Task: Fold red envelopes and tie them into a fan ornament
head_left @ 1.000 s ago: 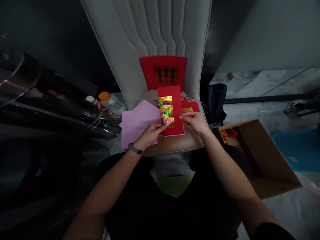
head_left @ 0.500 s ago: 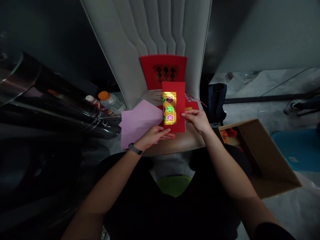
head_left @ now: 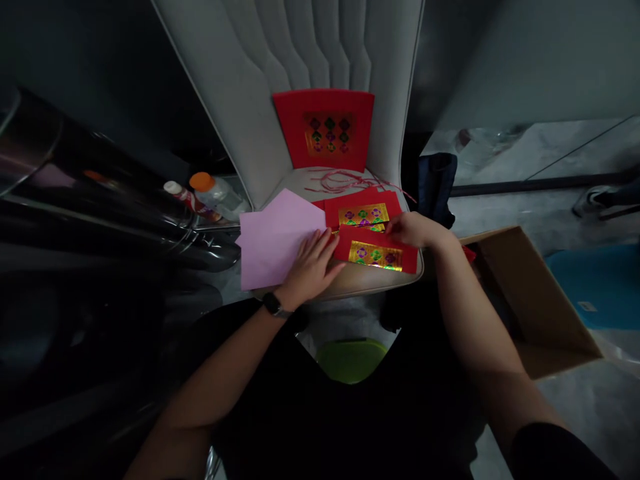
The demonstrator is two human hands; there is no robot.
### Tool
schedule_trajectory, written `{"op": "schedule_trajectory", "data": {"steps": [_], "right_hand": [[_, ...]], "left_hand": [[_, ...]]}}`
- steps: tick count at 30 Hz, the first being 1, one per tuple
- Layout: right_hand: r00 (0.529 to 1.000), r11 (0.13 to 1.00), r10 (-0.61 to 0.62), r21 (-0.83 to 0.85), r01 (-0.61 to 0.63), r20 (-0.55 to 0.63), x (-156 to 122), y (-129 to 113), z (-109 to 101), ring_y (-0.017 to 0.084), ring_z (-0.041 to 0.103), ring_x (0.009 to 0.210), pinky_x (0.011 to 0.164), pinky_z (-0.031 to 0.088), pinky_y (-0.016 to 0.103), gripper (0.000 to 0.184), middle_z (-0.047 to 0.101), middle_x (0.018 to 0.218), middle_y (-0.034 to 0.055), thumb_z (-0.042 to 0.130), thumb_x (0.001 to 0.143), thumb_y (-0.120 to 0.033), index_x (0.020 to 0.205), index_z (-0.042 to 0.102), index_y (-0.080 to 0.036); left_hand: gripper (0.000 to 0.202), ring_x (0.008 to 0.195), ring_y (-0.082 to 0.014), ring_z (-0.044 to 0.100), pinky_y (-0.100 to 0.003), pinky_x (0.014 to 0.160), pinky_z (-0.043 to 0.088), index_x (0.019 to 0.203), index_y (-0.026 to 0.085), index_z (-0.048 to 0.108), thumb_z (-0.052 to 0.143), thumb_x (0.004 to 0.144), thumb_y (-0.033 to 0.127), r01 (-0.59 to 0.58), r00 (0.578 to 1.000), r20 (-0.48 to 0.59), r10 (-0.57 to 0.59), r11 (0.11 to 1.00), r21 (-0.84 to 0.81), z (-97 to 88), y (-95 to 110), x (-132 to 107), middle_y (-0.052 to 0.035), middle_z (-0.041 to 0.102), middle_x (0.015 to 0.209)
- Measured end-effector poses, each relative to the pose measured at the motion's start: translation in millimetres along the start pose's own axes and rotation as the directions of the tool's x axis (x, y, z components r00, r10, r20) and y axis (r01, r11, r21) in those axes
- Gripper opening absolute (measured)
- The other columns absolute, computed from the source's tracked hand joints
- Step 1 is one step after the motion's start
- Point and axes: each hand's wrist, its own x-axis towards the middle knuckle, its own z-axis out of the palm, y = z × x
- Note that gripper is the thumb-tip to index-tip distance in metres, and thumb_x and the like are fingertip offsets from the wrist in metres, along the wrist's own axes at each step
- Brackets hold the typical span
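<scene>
On the chair seat lies a red envelope [head_left: 340,247] with a gold panel of coloured diamonds. My right hand [head_left: 415,230] has its fingers curled at this envelope's upper edge, pinching it; the fingertips are partly hidden. Beneath and behind it are more red envelopes [head_left: 330,208] with the same gold panels. My left hand [head_left: 313,267], wearing a dark watch, lies flat with fingers stretched out. It rests on the pink paper [head_left: 273,233], fingertips close to the envelope's left end.
A large red folder-like piece [head_left: 285,127] leans on the chair back [head_left: 390,67]. Red-and-white strings [head_left: 340,180] lie before it. Bottles [head_left: 223,197] stand left of the chair. An open cardboard box [head_left: 540,293] is at right, beside a blue item [head_left: 600,280]. A green object [head_left: 353,360] is below.
The red envelope that was held upright has been lowered and turned sideways onto the seat. My right hand moved with it. My left hand spread flat on the pink paper.
</scene>
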Motion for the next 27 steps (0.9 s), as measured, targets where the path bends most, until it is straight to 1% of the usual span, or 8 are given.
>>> {"op": "schedule_trajectory", "data": {"steps": [3,7,10,15,17,20,21,27], "right_hand": [[0.996,0.984,0.008,-0.178,-0.023,-0.084,6,-14,4,0.024,0.074,0.088,0.078,0.048,0.029,0.027,0.081,0.097,0.0076,0.067,0.083,-0.014,0.104,0.082,-0.021],[0.983,0.948,0.043,-0.302,-0.096,-0.176,4,-30,12,0.031,0.071,0.108,0.094,0.047,0.039,0.029,0.079,0.115,0.0149,0.059,0.091,-0.017,0.111,0.079,-0.021],[0.972,0.933,0.026,-0.343,-0.107,-0.233,-2,-34,22,0.034,0.066,0.117,0.1,0.044,0.046,0.032,0.074,0.12,0.0188,0.051,0.097,-0.02,0.115,0.077,-0.018],[0.924,0.906,-0.044,-0.405,-0.123,-0.38,-25,-49,51,0.038,0.055,0.127,0.11,0.035,0.054,0.039,0.064,0.136,0.0218,0.049,0.101,-0.025,0.135,0.068,-0.017],[0.924,0.902,-0.127,-0.429,-0.044,-0.362,-40,-64,69,0.037,0.054,0.126,0.112,0.033,0.054,0.04,0.064,0.137,0.0206,0.049,0.103,-0.029,0.137,0.067,-0.018],[0.933,0.882,-0.293,-0.434,0.18,-0.207,-63,-86,99,0.036,0.057,0.121,0.109,0.038,0.052,0.042,0.066,0.135,0.0193,0.049,0.106,-0.04,0.135,0.07,-0.017],[0.929,0.88,-0.313,-0.429,0.206,-0.195,-69,-91,108,0.036,0.057,0.122,0.109,0.038,0.052,0.046,0.066,0.135,0.02,0.05,0.105,-0.044,0.138,0.067,-0.016],[0.914,0.899,-0.298,-0.403,0.172,-0.276,-87,-85,132,0.038,0.052,0.135,0.116,0.035,0.056,0.062,0.063,0.145,0.0216,0.049,0.105,-0.053,0.147,0.059,-0.008]], "left_hand": [[0.075,0.164,-0.0405,0.015,-0.066,0.131,0.006,0.165,0.015,0.034,0.054,0.102,0.05,-0.043,0.995,0.098,0.028,0.988,0.151,18.8,2,-3,-0.0168,0.025,0.174],[0.075,0.165,-0.0406,0.007,-0.066,0.131,0.002,0.167,0.014,0.031,0.05,0.104,0.05,-0.084,0.993,0.105,0.062,0.97,0.228,26.0,11,-11,-0.0159,0.02,0.176],[0.078,0.164,-0.0419,0.01,-0.065,0.132,0.002,0.166,0.014,0.033,0.052,0.103,0.055,-0.13,0.984,0.149,0.098,0.967,0.221,29.0,21,-22,-0.0152,0.022,0.175],[0.087,0.163,-0.0415,0.016,-0.066,0.131,0.005,0.169,0.015,0.024,0.054,0.1,0.06,-0.091,0.989,0.135,0.065,0.976,0.198,37.8,24,-38,-0.0174,0.025,0.174],[0.085,0.163,-0.0409,0.016,-0.066,0.131,0.004,0.169,0.017,0.026,0.054,0.101,0.058,-0.093,0.989,0.131,0.066,0.972,0.215,40.0,21,-39,-0.0169,0.024,0.174],[0.083,0.164,-0.0401,0.016,-0.066,0.131,0.004,0.168,0.016,0.029,0.054,0.101,0.057,-0.11,0.986,0.147,0.075,0.965,0.24,41.1,18,-39,-0.0162,0.023,0.174],[0.082,0.164,-0.0399,0.016,-0.066,0.131,0.004,0.167,0.016,0.03,0.054,0.101,0.056,-0.115,0.985,0.157,0.077,0.962,0.248,41.0,17,-39,-0.016,0.022,0.175],[0.08,0.163,-0.0396,0.018,-0.067,0.13,0.011,0.166,0.014,0.033,0.054,0.101,0.055,-0.134,0.981,0.176,0.079,0.935,0.328,39.4,17,-38,-0.0162,0.023,0.175]]}}
